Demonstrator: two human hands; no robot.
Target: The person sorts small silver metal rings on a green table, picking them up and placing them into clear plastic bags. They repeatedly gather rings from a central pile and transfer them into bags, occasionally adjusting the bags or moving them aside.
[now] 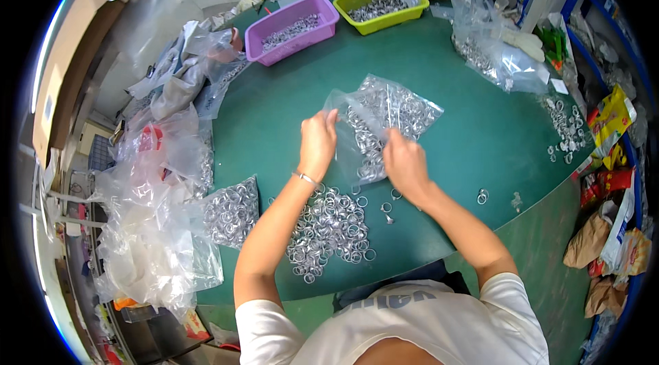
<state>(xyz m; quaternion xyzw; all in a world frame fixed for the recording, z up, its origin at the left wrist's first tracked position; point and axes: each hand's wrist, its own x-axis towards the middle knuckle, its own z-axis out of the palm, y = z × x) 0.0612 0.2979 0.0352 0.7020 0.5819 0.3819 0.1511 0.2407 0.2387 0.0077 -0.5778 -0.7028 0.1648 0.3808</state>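
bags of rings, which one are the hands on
The middle bag, with the left hand and right hand at it; neither touches the left bag or far-right bag.

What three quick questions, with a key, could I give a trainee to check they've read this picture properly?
1. Multiple choice: what are the left hand and the right hand both on?
A) a metal tray
B) a clear bag of silvery pieces
C) a pair of scissors

2. True or false: on the green table, the purple tub stands to the left of the yellow-green tub.

3. Short answer: which is nearer the person's body, the loose pile of silvery rings or the yellow-green tub?

Key: 1. B; 2. true; 3. the loose pile of silvery rings.
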